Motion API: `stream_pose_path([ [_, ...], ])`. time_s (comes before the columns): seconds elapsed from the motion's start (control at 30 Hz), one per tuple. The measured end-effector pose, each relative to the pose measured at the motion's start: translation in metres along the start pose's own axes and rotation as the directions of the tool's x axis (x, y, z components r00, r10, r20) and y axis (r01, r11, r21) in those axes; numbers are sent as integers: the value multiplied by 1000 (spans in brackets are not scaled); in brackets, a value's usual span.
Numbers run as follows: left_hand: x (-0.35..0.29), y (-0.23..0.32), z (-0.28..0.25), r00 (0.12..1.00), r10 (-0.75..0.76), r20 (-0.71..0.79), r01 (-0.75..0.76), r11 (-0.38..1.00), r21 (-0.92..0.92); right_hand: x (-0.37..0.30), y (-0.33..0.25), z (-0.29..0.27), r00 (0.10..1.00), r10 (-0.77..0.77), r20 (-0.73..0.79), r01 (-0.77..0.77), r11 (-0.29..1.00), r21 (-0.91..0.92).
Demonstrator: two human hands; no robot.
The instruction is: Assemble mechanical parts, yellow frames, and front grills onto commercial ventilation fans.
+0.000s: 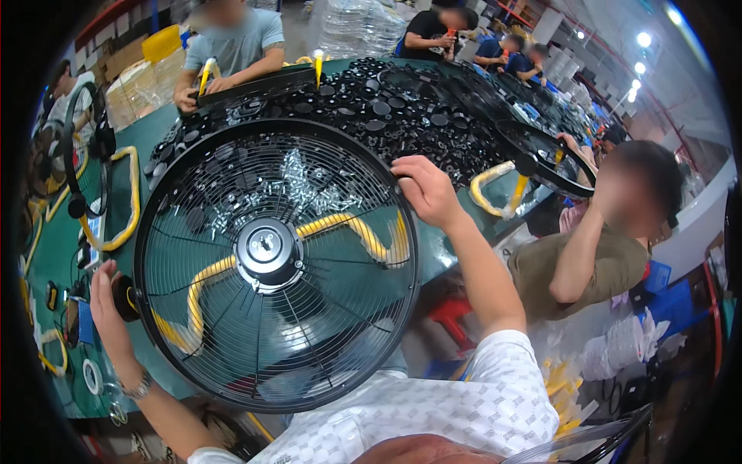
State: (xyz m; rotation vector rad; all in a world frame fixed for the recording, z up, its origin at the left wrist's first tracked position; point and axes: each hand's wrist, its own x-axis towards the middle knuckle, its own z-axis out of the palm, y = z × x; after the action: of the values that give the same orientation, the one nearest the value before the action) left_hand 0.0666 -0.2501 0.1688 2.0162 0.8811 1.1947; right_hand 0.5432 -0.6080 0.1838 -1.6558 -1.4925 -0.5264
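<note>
I hold a large round black wire fan guard (274,263) upright in front of me, with a black hub with a silver centre (267,249) in its middle. My left hand (108,301) grips the guard's lower left rim, by a small black knob (124,298). My right hand (425,189) grips the upper right rim. Through the wires I see a yellow padded bar (352,228) and a pile of small silver screws (305,182) on the green table (54,247).
A heap of small black round parts (386,104) covers the table beyond the guard. More fan guards (541,155) lie to the right. Several other people sit around the table, one close at my right (610,240). Another guard stands at the left (81,155).
</note>
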Motion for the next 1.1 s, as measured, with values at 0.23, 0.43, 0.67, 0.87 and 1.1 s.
stream_pose_path([
  [0.23, -21, -22, 47, 921, 324, -217, -347, 935, -78, 41, 14, -11, 691, 509, 512, -514, 845, -146],
  [0.43, -23, -22, 29, 961, 226, -160, -251, 955, -159, 16, 0, -6, 954, 272, 129, -271, 962, -27],
  [0.67, 8, -3, 3, 966, -197, 165, 156, 960, 234, 0, 6, 6, 998, 66, 5, -66, 997, 24],
  [0.87, -32, -34, 49, 909, 326, -258, -366, 922, -125, 3, 4, 6, 972, 233, 18, -234, 969, 85],
  [1.1, 9, -4, -8, 982, -169, 86, 171, 985, -25, -6, 8, 14, 953, 298, -54, -289, 948, 130],
])
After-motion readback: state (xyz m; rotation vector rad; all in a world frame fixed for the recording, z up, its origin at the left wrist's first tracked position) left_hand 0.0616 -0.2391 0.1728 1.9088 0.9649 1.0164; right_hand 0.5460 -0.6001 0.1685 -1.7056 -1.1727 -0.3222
